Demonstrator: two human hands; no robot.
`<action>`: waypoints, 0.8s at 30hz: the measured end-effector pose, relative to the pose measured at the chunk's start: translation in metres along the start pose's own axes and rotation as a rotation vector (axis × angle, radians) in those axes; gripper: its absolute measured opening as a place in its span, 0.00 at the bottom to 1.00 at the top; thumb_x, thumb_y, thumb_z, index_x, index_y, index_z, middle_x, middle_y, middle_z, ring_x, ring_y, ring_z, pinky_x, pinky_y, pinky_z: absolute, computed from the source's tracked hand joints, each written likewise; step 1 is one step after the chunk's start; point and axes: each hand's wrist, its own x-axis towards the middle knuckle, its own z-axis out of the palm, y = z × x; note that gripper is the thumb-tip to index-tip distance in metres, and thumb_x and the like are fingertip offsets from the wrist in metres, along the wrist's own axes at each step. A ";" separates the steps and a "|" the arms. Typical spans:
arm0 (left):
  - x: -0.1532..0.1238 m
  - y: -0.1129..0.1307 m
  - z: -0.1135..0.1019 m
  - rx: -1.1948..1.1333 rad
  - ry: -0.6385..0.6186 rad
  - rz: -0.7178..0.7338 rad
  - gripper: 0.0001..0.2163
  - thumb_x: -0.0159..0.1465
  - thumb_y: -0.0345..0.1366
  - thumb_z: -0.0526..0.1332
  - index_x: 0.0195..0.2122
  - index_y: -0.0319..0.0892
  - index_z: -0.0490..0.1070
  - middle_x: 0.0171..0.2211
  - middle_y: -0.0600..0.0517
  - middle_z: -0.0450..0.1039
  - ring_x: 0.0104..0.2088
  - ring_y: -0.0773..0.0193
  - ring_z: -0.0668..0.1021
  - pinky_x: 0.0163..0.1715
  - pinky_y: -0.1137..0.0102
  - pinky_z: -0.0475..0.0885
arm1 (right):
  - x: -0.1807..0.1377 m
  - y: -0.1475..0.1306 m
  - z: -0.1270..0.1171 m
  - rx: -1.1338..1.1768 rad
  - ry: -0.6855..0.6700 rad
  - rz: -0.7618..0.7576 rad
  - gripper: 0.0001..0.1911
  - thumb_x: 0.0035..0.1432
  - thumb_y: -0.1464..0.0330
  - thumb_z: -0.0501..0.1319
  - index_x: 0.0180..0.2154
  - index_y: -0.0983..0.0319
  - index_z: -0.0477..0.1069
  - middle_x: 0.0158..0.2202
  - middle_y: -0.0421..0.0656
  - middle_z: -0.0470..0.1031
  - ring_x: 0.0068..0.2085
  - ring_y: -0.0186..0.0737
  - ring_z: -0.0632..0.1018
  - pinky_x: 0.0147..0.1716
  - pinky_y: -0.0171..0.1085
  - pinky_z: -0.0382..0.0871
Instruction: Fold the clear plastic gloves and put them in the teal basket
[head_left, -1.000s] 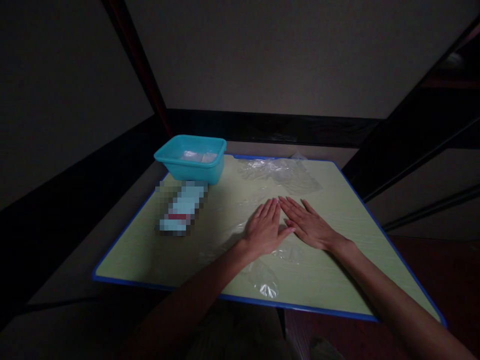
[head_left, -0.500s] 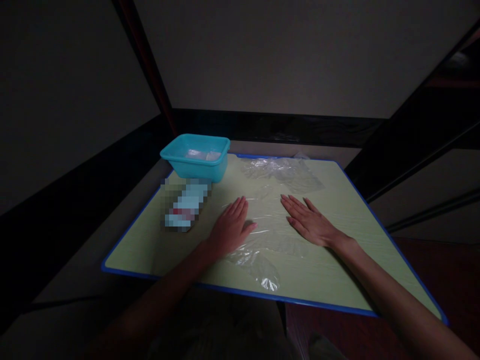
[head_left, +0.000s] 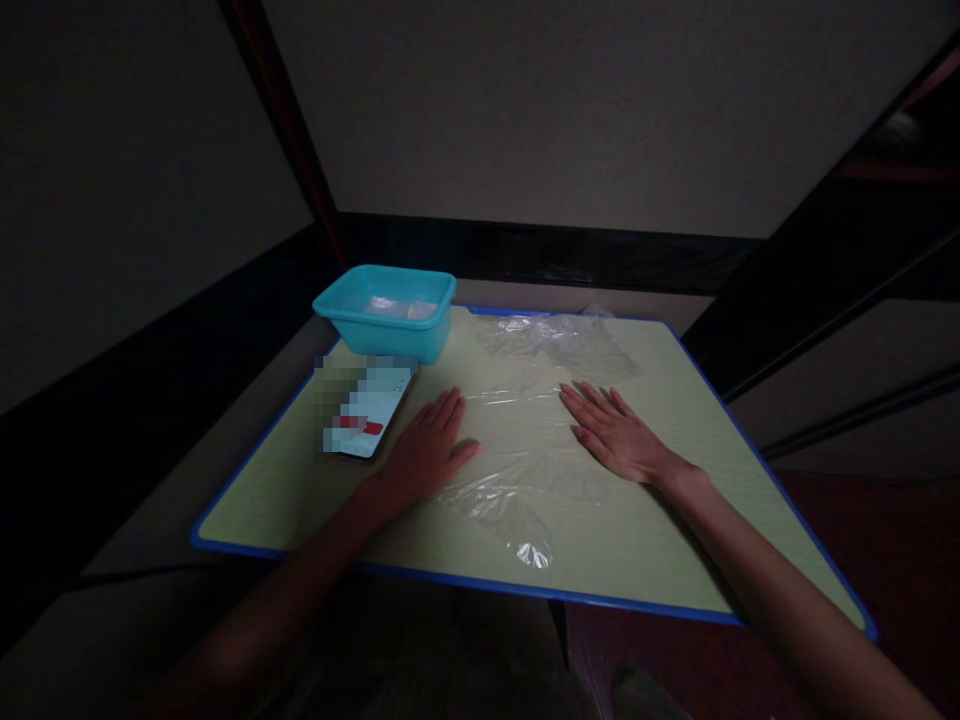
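A clear plastic bag (head_left: 517, 430) is spread over the middle of the table, with creases and a shiny crumpled end near the front edge. My left hand (head_left: 427, 445) rests flat at its left side, thumb out to the right and fingers stretched forward. On the right side, my right hand (head_left: 611, 430) lies palm down with its fingers extended. Neither hand grips anything. Behind the hands lies another piece of thin clear plastic (head_left: 559, 340), wrinkled, by the far edge; whether the two pieces join I cannot tell.
A turquoise plastic basin (head_left: 397, 335) with whitish or clear items inside stands at the back left. In front of it lies a phone (head_left: 382, 405), partly blurred, with a lit screen. The table (head_left: 720, 520) has a blue rim; walls stand behind and at left.
My left hand has slid left across the plastic, away from the right hand. My right hand stays nearly in place. The view has shifted slightly.
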 end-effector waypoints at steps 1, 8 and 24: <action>0.003 -0.001 0.000 -0.001 -0.003 0.009 0.28 0.66 0.46 0.46 0.58 0.26 0.53 0.61 0.33 0.51 0.62 0.51 0.54 0.59 0.59 0.55 | 0.000 0.001 -0.002 -0.003 -0.002 0.018 0.28 0.65 0.62 0.37 0.64 0.63 0.42 0.65 0.44 0.46 0.64 0.46 0.46 0.60 0.55 0.43; 0.011 0.007 -0.010 -0.033 0.009 0.013 0.29 0.66 0.47 0.47 0.59 0.25 0.51 0.62 0.32 0.49 0.63 0.49 0.53 0.59 0.57 0.54 | -0.051 -0.037 -0.027 0.002 0.132 0.065 0.29 0.66 0.59 0.37 0.64 0.60 0.32 0.65 0.44 0.43 0.65 0.44 0.44 0.60 0.55 0.44; 0.011 0.146 -0.015 -0.202 -0.032 0.224 0.36 0.64 0.56 0.39 0.61 0.28 0.51 0.64 0.41 0.47 0.64 0.58 0.50 0.61 0.66 0.53 | -0.103 -0.088 0.011 -0.005 0.251 0.175 0.29 0.66 0.59 0.36 0.64 0.59 0.28 0.63 0.45 0.53 0.63 0.50 0.53 0.55 0.61 0.52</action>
